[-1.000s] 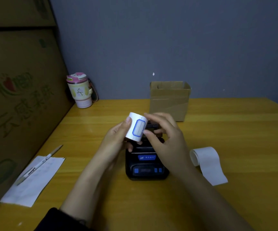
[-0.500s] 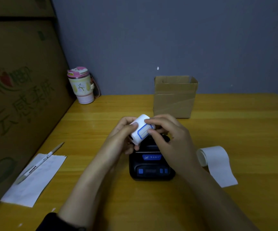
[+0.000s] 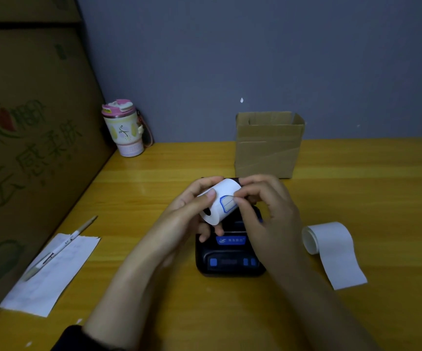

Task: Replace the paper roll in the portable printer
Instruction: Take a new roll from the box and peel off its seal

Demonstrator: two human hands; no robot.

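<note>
The new paper roll point(image 3: 219, 202), upright with its blue-framed sticker facing the camera a second ago, now lies tilted at frame centre, its core end turned toward the lower left. The right hand point(image 3: 265, 214) now pinches at the sticker's edge; the left hand point(image 3: 192, 214) wraps further around the roll.

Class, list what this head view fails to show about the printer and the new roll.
- Printer paper bay: hidden behind both hands and the roll.
- Sticker print: too small.
- Right hand fingertip grip on the sticker: unclear.
- Box contents: hidden by its wall.
</note>
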